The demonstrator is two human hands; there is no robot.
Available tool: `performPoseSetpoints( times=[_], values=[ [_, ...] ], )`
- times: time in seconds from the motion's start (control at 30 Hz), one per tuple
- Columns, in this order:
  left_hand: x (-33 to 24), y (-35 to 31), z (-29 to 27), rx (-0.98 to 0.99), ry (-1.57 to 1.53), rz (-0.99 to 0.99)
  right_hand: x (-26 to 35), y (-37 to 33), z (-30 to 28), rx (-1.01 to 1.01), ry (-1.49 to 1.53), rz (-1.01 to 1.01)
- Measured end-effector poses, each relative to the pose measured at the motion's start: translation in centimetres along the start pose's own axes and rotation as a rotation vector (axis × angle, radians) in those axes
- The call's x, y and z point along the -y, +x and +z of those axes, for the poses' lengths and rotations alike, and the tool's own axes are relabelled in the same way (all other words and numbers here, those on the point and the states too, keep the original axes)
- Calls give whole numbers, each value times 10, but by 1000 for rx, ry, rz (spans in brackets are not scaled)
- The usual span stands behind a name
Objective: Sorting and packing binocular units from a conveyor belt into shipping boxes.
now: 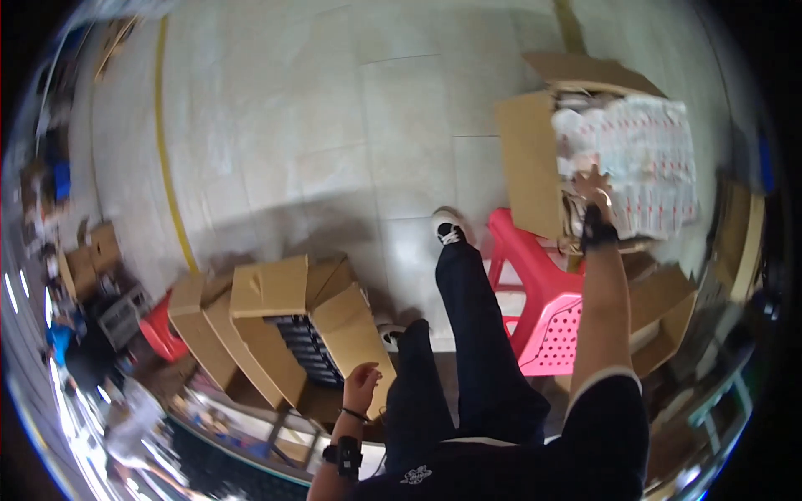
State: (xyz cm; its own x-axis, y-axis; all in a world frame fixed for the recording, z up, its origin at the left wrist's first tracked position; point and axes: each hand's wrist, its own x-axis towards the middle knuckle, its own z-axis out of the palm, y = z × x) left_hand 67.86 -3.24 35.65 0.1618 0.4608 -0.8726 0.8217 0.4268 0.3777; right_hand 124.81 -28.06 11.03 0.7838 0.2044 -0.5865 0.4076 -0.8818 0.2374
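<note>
My right hand, fingers spread, reaches over an open cardboard box at the right. Its fingertips are at the clear plastic-wrapped packs with red marks, which fill the box in rows; whether they press on the packs is hard to tell. My left hand hovers by the flap of another cardboard box, fingers loosely curled but a little apart, nothing seen in it. Inside that box lies a stack of black ribbed parts.
A pink plastic stool stands between my legs and the right boxes. Another open carton sits beside it. More cartons and a red stool are at the left. Yellow lines cross the tiled floor. A blurred person is at lower left.
</note>
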Motion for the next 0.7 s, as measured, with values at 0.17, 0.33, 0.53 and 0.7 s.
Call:
performPoseSetpoints(
  times=[0.17,0.33,0.53,0.7],
  values=[
    [108,-9,-9,63,-251,29,74,-150,-49,-403,413,-420],
    [168,-22,-30,-94,-310,202,204,-316,17,307,420,-903],
    [309,-55,-109,-352,-573,151,417,-561,34,574,6,-1344],
    [448,-33,-161,-530,-979,35,527,-640,71,477,-300,-1510]
  ],
)
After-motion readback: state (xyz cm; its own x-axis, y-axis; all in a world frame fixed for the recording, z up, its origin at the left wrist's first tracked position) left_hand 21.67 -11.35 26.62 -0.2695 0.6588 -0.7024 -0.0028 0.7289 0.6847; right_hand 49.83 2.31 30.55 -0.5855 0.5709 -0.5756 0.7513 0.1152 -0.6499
